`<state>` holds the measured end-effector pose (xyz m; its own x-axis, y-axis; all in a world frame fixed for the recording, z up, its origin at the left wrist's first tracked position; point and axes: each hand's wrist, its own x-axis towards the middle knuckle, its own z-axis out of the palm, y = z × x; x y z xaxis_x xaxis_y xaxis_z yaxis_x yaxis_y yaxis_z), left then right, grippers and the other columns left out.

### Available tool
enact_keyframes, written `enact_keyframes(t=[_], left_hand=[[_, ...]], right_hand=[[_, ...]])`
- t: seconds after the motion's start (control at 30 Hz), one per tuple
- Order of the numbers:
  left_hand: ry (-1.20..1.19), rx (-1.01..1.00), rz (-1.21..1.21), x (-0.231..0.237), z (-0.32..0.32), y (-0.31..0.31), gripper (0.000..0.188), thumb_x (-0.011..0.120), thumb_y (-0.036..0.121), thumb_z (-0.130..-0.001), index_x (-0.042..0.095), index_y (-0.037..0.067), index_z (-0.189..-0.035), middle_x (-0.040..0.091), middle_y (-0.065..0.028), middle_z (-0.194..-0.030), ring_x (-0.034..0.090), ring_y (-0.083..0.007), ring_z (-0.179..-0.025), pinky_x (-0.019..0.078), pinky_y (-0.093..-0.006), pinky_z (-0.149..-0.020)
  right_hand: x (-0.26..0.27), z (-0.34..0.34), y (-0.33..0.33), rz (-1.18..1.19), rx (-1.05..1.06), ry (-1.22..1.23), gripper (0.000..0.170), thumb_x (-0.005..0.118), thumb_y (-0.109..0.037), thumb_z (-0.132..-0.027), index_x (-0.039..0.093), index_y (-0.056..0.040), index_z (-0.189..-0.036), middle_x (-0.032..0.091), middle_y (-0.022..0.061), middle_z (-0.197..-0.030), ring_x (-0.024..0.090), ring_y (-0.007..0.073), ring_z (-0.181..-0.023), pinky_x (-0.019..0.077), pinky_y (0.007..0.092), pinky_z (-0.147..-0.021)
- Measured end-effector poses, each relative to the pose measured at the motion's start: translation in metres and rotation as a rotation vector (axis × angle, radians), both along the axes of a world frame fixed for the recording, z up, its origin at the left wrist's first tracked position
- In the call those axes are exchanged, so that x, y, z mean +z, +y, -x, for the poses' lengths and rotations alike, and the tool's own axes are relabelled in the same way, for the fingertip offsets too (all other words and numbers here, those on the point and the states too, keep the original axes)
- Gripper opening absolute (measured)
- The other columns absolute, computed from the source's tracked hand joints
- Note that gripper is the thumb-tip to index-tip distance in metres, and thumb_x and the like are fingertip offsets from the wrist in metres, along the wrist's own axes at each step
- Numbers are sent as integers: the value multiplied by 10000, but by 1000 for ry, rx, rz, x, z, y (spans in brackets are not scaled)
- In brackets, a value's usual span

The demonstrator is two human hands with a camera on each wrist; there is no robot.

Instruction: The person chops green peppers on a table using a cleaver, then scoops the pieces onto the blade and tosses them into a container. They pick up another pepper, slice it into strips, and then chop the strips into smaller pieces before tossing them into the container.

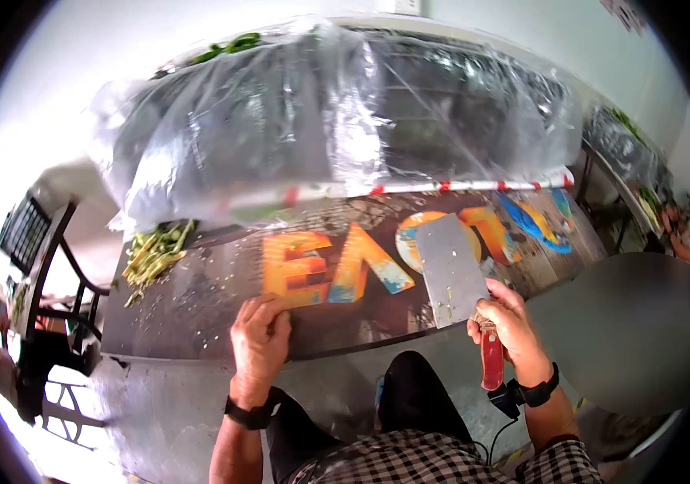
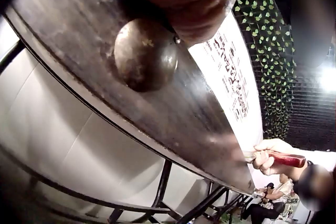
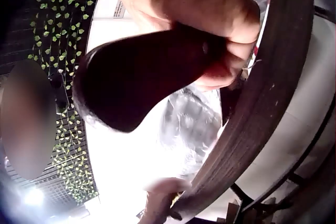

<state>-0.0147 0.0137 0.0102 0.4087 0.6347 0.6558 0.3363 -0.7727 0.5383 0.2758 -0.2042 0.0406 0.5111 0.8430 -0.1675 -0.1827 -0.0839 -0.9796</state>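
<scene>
Near the front edge of the dark table, the left hand [image 1: 260, 335] has its fingers bent downward beside an orange E shape [image 1: 296, 266]; no held thing shows. A round metallic thing [image 2: 146, 55] appears close to that hand [image 2: 194, 8] in the left wrist view; what it belongs to, I cannot tell. The right hand [image 1: 510, 323] grips the red handle [image 1: 492, 359] of a cleaver, whose broad grey blade [image 1: 450, 270] extends over the table and covers part of a colourful round shape [image 1: 419, 234]. Dark and close up, the handle [image 3: 142, 77] fills much of the right wrist view.
Green and yellow vegetable scraps [image 1: 155, 254] lie on the table's left part. Clear plastic sheeting [image 1: 240, 129] drapes over things along the back. Other coloured shapes [image 1: 535, 222] are at the right. Small bits are scattered over the tabletop [image 1: 192, 323].
</scene>
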Motion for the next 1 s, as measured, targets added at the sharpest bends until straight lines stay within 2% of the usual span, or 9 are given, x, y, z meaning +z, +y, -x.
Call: enact_keyframes(t=[0.2, 0.3, 0.43, 0.6, 0.7, 0.77, 0.87, 0.9, 1.0], left_hand=[[-32, -77, -126, -1, 8, -12, 186, 650, -61, -751, 663, 51, -898, 676, -104, -921, 644, -301, -861, 527, -377, -768], [-66, -85, -128, -2, 20, -22, 201, 657, -73, -744, 660, 53, -900, 675, -103, -923, 649, -305, -872, 532, -380, -780], [-95, -49, -108, 1, 39, -33, 208, 657, -84, -735, 663, 48, -895, 676, -101, -924, 652, -309, -879, 537, -379, -784], [-84, -7, -81, -7, 62, -38, 239, 690, -81, -718, 665, 50, -917, 676, -102, -950, 657, -313, -895, 545, -393, -769], [-97, 10, -50, -8, 66, -40, 228, 687, -82, -718, 670, 46, -906, 677, -105, -952, 657, -316, -899, 542, -397, -775], [-96, 21, -46, -7, 68, -38, 220, 682, -83, -720, 673, 45, -898, 678, -108, -951, 657, -319, -899, 541, -398, -779], [-102, 49, -53, 3, 75, -32, 195, 639, -67, -717, 663, 35, -881, 683, -113, -936, 652, -319, -892, 533, -389, -810], [-69, 65, -61, 11, 78, -29, 209, 665, -77, -740, 677, 55, -901, 684, -105, -931, 653, -318, -878, 536, -392, -773], [9, 65, -1, 22, 82, -10, 176, 649, -51, -769, 675, 47, -912, 688, -115, -925, 648, -323, -859, 531, -395, -777]], right_hand=[[16, 32, 71, 42, 263, -125, 411, 521, -74, -950, 467, 30, -1343, 656, 106, -895, 643, 132, -669, 517, 253, -539], [18, 46, 113, 59, 448, -103, 369, 529, -83, -949, 488, 29, -1299, 655, 97, -940, 643, 120, -710, 520, 246, -546], [17, 90, 164, 53, 549, -138, 260, 546, -84, -938, 526, 8, -1180, 653, 94, -868, 637, 135, -643, 517, 264, -536], [26, 150, 214, 75, 663, -217, 307, 559, -81, -894, 505, 37, -1172, 628, 100, -772, 651, 163, -635, 519, 289, -532], [15, 183, 250, -20, 702, -302, 289, 546, -58, -878, 532, 47, -1146, 638, 110, -769, 660, 173, -628, 520, 300, -529], [34, 196, 252, -51, 727, -470, 280, 528, -40, -880, 571, 47, -1142, 649, 96, -753, 662, 163, -619, 502, 291, -513], [61, 186, 239, 9, 771, -435, 310, 511, -30, -885, 567, 41, -1182, 651, 74, -740, 650, 143, -619, 486, 283, -508], [58, 173, 231, -62, 751, -365, 314, 494, -18, -883, 571, 41, -1181, 652, 78, -749, 641, 132, -625, 477, 277, -509], [65, 126, 192, -29, 642, -442, 378, 528, -79, -898, 556, 32, -1258, 655, 74, -836, 638, 115, -650, 498, 252, -536]])
